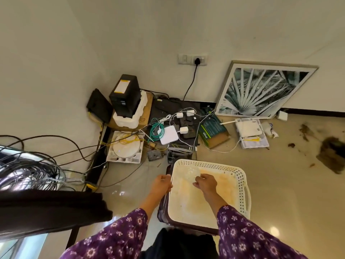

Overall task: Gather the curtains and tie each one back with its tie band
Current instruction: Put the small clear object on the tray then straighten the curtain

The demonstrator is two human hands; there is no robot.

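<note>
My left hand [162, 184] and my right hand [206, 183] hover over the near left corner of a white perforated basket [242, 186]. Between them is a pale, see-through piece of fabric [190, 173]. My right hand pinches its lower edge with curled fingers. My left hand's fingertips close on a whitish end of it at the basket's rim. Whether the piece is a tie band I cannot tell. A dark curtain [50, 212] hangs bunched at the left, beside a bright window [28, 245].
The basket sits on a dark stool [164, 212]. Ahead in the corner lie routers, chargers, a black box on foam [125, 96] and tangled cables [31, 171]. A framed picture [261, 92] leans against the wall. Dirt patches [332, 156] mark the floor at right.
</note>
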